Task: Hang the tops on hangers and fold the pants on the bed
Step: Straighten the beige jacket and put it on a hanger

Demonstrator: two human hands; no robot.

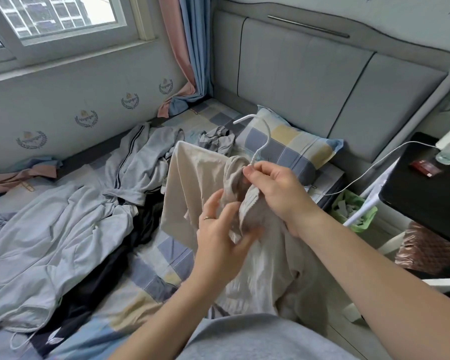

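A beige top (pixel 192 183) hangs in front of me over the checked bed (pixel 151 271). Its ribbed collar sits around the neck of a white hanger (pixel 264 136), whose hook rises above the cloth. My right hand (pixel 273 188) pinches the hanger's neck and the collar. My left hand (pixel 221 237), with a ring on one finger, is blurred and touches the cloth just below the collar with loosely bent fingers. A light blue-grey garment (pixel 50 245), a grey striped garment (pixel 138 162) and a black garment (pixel 96 281) lie spread on the bed to the left.
A checked pillow (pixel 291 146) leans on the grey headboard (pixel 322 74). A small crumpled grey garment (pixel 218 140) lies by it. At right stand a black table (pixel 424 188), a white cable (pixel 369 167) and a green basket (pixel 356 211). Curtains (pixel 190 48) hang in the corner.
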